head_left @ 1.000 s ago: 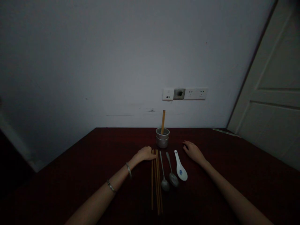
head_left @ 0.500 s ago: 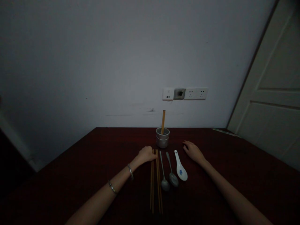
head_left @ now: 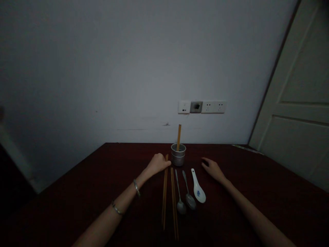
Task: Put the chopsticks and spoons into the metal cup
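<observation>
The left hand (head_left: 158, 164) pinches a pair of wooden chopsticks (head_left: 165, 202) near their far ends, thumb against the fingers; the pair slants just left of a second chopstick pair (head_left: 174, 209) lying on the table. The right hand (head_left: 212, 170) rests released on the dark red-brown tabletop (head_left: 77, 192), fingers loosely bent, holding nothing. Between the hands, right of the second pair, lie a slim metal spoon (head_left: 181, 207), a broader-handled metal spoon (head_left: 190, 201) and a white ceramic soup spoon (head_left: 199, 194) with a blue motif, all with handles pointing away. Beyond them a ridged metal cup (head_left: 178, 157) stands upright, with upright chopsticks (head_left: 179, 137) leaning slightly inside. The table's far edge meets a scuffed, pale wall (head_left: 128, 68) bearing a row of socket plates (head_left: 213, 107). A pale panelled door (head_left: 303, 85) stands at right; the room is dim, its left edge too dark to make out.
</observation>
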